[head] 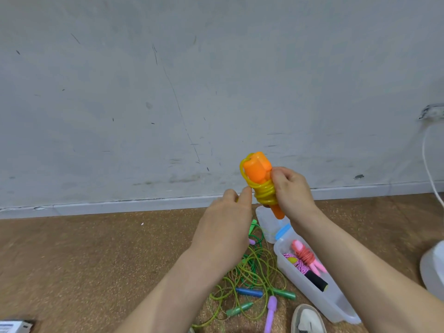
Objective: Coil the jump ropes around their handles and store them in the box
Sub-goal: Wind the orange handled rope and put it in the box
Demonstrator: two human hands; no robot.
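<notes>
My right hand grips two orange handles held upright together, with yellow rope coiled around their middle. My left hand pinches the loose end of that yellow rope just left of the coil. Below, a clear plastic box on the floor holds a pink-handled rope wound with red cord, a pink braided rope and a black handle. Left of the box lies a tangle of green and yellow-green ropes with blue, green and purple handles.
The box's lid with a blue clip lies behind the box. A grey scuffed wall rises close ahead. A shoe is at the bottom edge, a white object and a white cable at the right.
</notes>
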